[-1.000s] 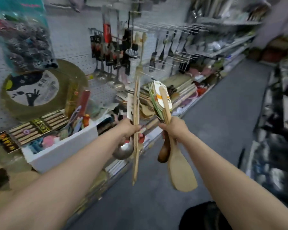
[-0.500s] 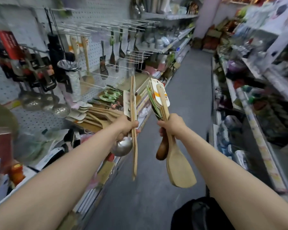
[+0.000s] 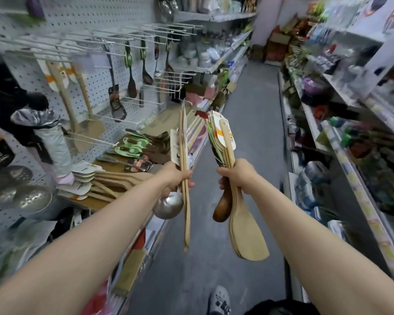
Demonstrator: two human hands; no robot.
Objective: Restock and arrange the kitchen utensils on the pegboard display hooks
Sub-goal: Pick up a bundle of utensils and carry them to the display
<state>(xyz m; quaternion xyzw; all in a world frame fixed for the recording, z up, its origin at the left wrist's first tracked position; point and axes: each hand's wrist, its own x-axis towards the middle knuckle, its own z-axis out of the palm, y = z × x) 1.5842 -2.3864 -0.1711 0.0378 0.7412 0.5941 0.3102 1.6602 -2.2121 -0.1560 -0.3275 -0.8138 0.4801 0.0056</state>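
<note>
- Since the earlier frame the view has swung further along the aisle. A shoe (image 3: 218, 298) has come into sight at the bottom edge, and both bundles are held as before.
- The left hand (image 3: 173, 176) has its fingers curled tight round long wooden utensils (image 3: 186, 212) and a steel ladle (image 3: 168, 206), whose bowl hangs just below the fist.
- The right hand (image 3: 238, 176) clamps a fan of wooden spatulas (image 3: 248, 235) and a dark wooden spoon (image 3: 223, 208), blades down.
- A pile of spatulas (image 3: 114, 185) lies on the shelf to the left.
- Beyond, on the pegboard (image 3: 105, 78), hooks (image 3: 146, 35) carry hanging black utensils (image 3: 116, 103).
</note>
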